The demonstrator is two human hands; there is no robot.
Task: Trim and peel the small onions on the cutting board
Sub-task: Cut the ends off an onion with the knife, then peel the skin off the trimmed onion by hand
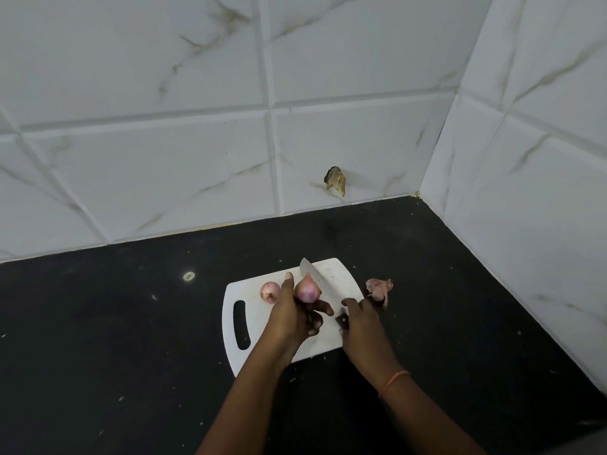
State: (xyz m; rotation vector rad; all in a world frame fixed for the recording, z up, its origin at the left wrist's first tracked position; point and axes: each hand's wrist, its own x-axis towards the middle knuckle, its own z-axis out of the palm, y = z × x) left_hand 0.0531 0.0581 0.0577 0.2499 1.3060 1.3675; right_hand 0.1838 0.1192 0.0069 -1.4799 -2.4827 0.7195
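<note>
Fingers (289,284) of the left hand (292,318) pinch one onion (307,290); right hand (359,320) grips the knife (320,284), likely trimming its tip next.

From where I stand I count two small onions: one onion (307,289) held up in the left hand (292,318), and a second onion (270,292) lying on the board just beside it. There is one white cutting board (256,323), one knife (320,284) gripped in the right hand (361,326), and one heap of loose onion skins (379,289) on the dark counter (115,323). Two hands are at work, and one orange band (392,382) circles the right wrist.
</note>
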